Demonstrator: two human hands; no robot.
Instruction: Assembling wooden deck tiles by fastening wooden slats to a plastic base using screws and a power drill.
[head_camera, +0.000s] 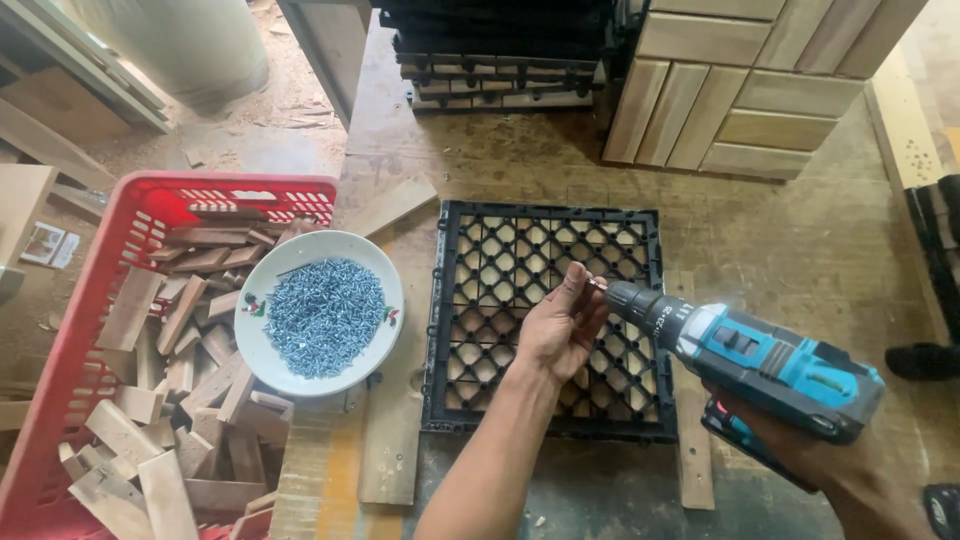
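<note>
Pinching a screw (592, 284) in left hand (562, 325) grip at drill (760, 360) tip, right hand (800, 450) grasping drill

Teal-and-black drill (760, 360), black lattice tile (545, 320), red crate (90, 330), seemingly silvery screws (325, 315).

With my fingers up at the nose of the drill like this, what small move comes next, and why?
Probably seat the screw on the bit. The left hand pinches at the tip of the blue drill, held by the right hand, above the black plastic grid, not yet down on it.
</note>
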